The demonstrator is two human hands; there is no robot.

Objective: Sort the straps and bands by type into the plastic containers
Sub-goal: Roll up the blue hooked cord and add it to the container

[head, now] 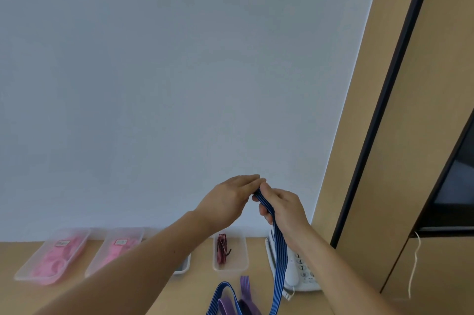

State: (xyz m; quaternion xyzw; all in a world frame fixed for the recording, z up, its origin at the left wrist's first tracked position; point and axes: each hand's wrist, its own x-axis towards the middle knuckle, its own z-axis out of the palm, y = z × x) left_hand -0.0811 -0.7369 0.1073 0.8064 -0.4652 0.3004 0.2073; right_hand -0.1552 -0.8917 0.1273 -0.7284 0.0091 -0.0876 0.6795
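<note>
Purple bands (246, 299) lie heaped at the near table (143, 296) edge. The blue striped strap (278, 250) rises from the heap. Right hand (282, 209) pinches its upper part, fingers curled. Left hand (225, 199), fingers straight and together, touches the strap's top end. Behind: a clear container (239, 255) holds a dark red striped strap (221, 250); two further left hold pink bands (51, 260).

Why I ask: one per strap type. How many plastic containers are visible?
4 containers: two with pink bands at left, one mostly hidden behind the forearm, one holding a red striped strap.
</note>
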